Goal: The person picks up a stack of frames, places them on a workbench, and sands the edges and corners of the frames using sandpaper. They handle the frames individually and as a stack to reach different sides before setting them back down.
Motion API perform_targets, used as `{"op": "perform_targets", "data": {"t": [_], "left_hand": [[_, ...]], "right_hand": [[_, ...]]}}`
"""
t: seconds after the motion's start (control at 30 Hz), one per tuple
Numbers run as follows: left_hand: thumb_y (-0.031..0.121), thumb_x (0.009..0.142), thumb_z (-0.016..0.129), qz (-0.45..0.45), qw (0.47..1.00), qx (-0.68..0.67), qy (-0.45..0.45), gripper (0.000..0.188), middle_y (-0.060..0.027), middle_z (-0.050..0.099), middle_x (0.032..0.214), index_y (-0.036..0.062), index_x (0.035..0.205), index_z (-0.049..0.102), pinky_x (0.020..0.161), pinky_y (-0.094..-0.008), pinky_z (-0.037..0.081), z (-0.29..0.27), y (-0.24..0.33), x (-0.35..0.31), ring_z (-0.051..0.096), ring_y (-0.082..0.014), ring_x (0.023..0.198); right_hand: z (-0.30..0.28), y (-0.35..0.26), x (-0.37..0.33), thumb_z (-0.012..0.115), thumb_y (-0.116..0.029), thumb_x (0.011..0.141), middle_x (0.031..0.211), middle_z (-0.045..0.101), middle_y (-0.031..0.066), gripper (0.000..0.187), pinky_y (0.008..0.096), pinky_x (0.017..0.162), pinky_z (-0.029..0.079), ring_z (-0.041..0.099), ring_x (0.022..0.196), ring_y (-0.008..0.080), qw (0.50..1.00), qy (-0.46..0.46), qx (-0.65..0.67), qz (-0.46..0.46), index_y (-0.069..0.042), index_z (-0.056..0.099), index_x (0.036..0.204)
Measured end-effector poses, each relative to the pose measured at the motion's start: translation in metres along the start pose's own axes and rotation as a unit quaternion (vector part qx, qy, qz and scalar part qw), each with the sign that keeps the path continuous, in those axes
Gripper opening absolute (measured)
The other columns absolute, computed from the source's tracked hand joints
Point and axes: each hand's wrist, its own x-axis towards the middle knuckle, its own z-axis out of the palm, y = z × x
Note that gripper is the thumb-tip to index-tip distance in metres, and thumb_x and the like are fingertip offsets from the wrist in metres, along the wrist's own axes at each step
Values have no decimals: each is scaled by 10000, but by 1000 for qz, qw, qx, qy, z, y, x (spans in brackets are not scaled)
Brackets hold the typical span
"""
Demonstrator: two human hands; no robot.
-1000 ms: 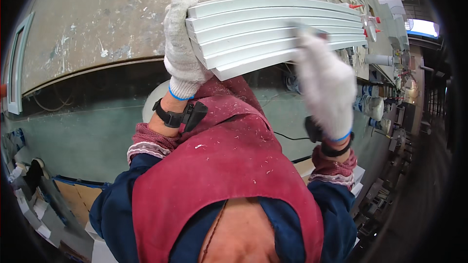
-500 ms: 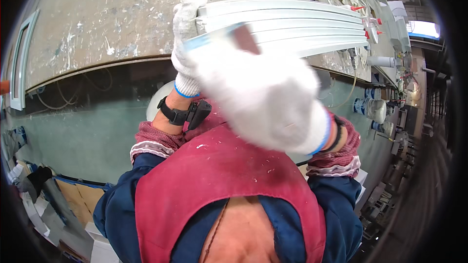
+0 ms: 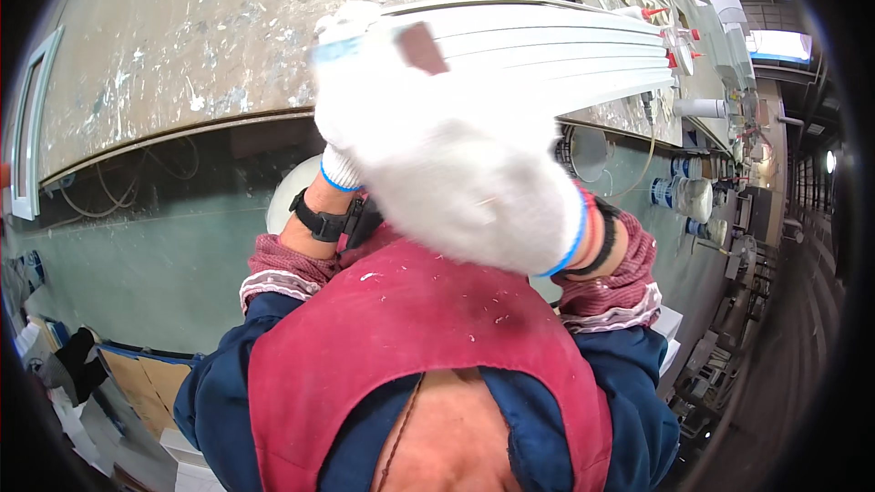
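Note:
Several long white slatted strips point(image 3: 565, 41) lie side by side on the worktable, running off to the right. My left hand point(image 3: 350, 16), in a white knit glove, is closed round their left end; my right hand hides most of it. My right hand point(image 3: 465, 159), gloved the same and smeared by motion, is closed over the left part of the strips. It holds what looks like a folded piece of sandpaper point(image 3: 421, 47), reddish-brown with a pale blue part at its left. The fingers' exact grip on it is blurred.
The worktable point(image 3: 182, 46) is spattered with white paint, its near edge in front of me. Red-tipped bottles point(image 3: 679, 36) stand past the strips' right end. A pale frame point(image 3: 35, 128) leans at the far left. Buckets point(image 3: 684, 196) stand on the floor at right.
My right hand has moved left and slightly up with the sandpaper, now covering more of my left hand. The left hand stays at the strips' end. The view has shifted slightly.

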Motion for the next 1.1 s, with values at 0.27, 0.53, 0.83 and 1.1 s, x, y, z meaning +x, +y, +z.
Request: {"op": "perform_targets", "data": {"t": [0.27,0.53,0.83,1.1], "left_hand": [[262,720,824,-23,1000,-11,12,875,-211,516,1356,22,1446,397,1071,-494,393,-5,1,3,526,-389,1220],[272,737,806,10,999,-36,23,869,-208,480,1421,32,1466,399,1112,-517,360,-3,-2,-12,487,-401,1294],[205,829,727,-32,999,-29,-11,726,-199,504,1408,31,1466,425,1125,-489,360,-10,7,-10,503,-382,1282],[334,823,746,2,996,-76,43,746,-203,526,1351,35,1428,427,1083,-460,407,-6,8,-6,514,-356,1254]], "right_hand": [[-30,66,-24,616,-169,935,887,698,133,229,382,618,515,671,706,311,902,-76,5,425,-108,638,1155],[-15,9,17,636,-118,837,954,709,109,382,376,649,545,686,734,253,978,-40,83,188,-113,665,1218],[-13,53,-37,610,-140,926,856,686,123,196,395,584,535,682,693,285,965,-52,46,252,-94,636,1116],[-44,174,-171,533,-179,977,1070,676,205,253,441,805,535,667,943,368,891,-193,-240,332,-36,612,1170]]}}
